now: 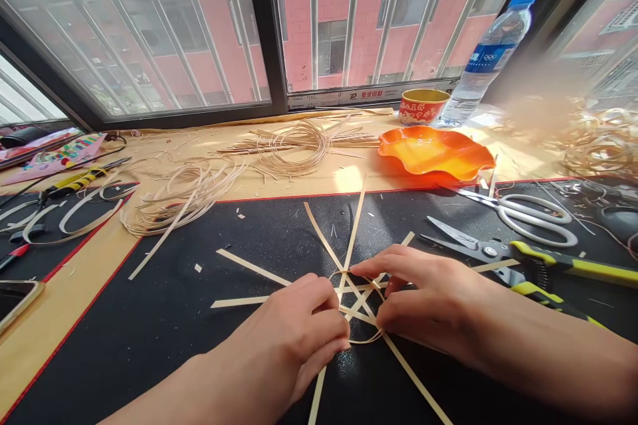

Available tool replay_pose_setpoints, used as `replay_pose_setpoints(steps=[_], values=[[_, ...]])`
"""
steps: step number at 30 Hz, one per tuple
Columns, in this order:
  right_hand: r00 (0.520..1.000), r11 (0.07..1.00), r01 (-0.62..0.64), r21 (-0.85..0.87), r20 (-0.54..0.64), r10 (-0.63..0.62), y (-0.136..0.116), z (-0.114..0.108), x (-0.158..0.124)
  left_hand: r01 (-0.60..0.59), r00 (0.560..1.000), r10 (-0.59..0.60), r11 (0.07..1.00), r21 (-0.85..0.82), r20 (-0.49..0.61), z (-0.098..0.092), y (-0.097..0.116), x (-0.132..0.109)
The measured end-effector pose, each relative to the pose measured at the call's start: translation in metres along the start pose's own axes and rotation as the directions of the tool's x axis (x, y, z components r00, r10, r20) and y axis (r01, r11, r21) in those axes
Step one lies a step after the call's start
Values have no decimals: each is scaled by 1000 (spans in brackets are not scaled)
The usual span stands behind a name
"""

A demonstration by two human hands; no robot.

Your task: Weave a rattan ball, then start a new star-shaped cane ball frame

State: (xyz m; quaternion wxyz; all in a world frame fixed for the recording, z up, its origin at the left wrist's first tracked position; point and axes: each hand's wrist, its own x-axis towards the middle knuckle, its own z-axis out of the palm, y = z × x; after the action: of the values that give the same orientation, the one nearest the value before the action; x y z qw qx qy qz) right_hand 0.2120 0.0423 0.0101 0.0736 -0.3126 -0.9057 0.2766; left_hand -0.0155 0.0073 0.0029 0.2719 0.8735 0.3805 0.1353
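Observation:
Flat pale bamboo strips (415, 375) cross each other in a star on the black mat, their ends pointing outward. A thinner strip (366, 342) bends in a ring around the crossing. On the left side of the ring, my left hand (306, 325) has its fingers curled and pressed together on the strips. From the right, my right hand (428, 285) grips the ring, with the index finger at its upper edge and the thumb at its lower right. My palms and wrists hide parts of several strips.
Yellow-handled snips (498, 252) and white-handled scissors (535, 219) lie at the right. Behind are an orange wavy dish (436, 154), a red tin (423, 107) and a water bottle (486, 60). Coiled strips (294, 149) lie by the window; a phone (17, 302) sits far left.

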Motion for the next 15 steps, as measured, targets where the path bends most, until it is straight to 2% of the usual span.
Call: replay_pose_setpoints(steps=[3,7,11,15], values=[[1000,1000,-3,-3,11,3,7,2,0,25,999,-25,999,-25,23,0,-1,-1],[1000,997,2,75,29,-4,13,3,1,36,999,-35,998,-51,36,0,-2,-1],[1000,987,-13,160,27,9,12,1,2,7,1000,-7,999,-45,11,-1,-3,1],[999,987,2,161,36,-8,9,2,1,-15,1000,15,999,-36,0,-1,-4,2]])
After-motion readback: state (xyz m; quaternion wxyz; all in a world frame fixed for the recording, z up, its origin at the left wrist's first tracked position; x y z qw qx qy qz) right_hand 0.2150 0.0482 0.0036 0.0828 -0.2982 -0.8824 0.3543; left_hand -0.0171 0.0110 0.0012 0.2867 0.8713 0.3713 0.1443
